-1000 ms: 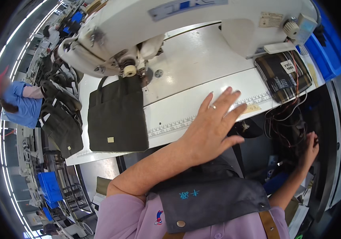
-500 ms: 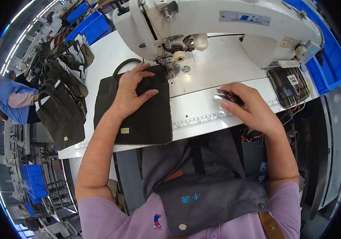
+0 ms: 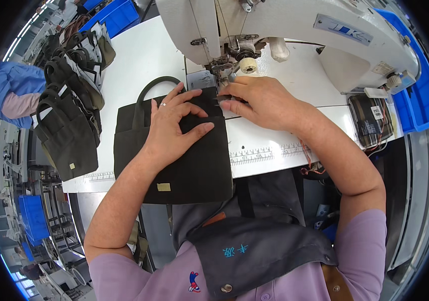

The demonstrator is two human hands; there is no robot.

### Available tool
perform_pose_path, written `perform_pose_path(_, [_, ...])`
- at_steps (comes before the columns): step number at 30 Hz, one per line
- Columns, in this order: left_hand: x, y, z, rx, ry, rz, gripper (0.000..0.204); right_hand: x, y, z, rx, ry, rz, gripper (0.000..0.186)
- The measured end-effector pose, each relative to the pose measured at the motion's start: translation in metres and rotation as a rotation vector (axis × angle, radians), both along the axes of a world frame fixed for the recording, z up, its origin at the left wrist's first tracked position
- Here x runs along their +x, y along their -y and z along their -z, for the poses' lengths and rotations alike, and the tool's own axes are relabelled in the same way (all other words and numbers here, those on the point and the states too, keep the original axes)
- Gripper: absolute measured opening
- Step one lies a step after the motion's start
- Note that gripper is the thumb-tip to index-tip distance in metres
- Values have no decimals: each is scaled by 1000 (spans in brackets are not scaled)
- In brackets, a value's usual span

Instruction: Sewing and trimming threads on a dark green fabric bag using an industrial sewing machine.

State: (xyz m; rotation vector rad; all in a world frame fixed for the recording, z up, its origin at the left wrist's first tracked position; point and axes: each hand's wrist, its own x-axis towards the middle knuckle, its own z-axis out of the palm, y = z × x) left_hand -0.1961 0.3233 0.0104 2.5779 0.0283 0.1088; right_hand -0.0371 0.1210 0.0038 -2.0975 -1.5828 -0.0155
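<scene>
My left hand (image 3: 177,123) lies with fingers apart on a dark olive fabric bag piece (image 3: 194,170), which has a looped handle (image 3: 147,90) and a small yellow sticker (image 3: 164,187). My right hand (image 3: 254,103) is closed on a small dark metal tool (image 3: 220,100), which looks like thread snips, at the bag's upper right edge, just below the needle area (image 3: 223,70) of the white sewing machine (image 3: 345,60). Its fingers partly hide the tool.
Several similar bags (image 3: 69,135) are piled left on the white tabletop (image 3: 124,55). Blue bins (image 3: 108,22) stand behind and at right. A dark striped pouch (image 3: 365,123) with wires lies at right. A person in blue (image 3: 14,85) works at left.
My right hand has risen from below the table's right side to the bag near the needle. My left hand moved left onto the bag, which now sits a little lower and further right.
</scene>
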Motion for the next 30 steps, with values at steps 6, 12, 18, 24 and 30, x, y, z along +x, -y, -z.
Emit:
perform_pose_path(6, [13,23,13,127,187,-111,19,4,16,8,54,32,-26,25])
perform_pose_path(12, [16,24,13,71,189,-125,16,8,25,6,131,-46,-97,21])
perform_pose_path(18, [17,24,10,54,155,-111,15,6,22,10,150,0,-116,14])
perform_pose_path(24, [24,17,14,56,176,-116,18,7,19,12,205,-13,-105,14])
perform_pose_path(30, [30,12,14,13,197,-118,18,5,16,15,196,23,-75,13])
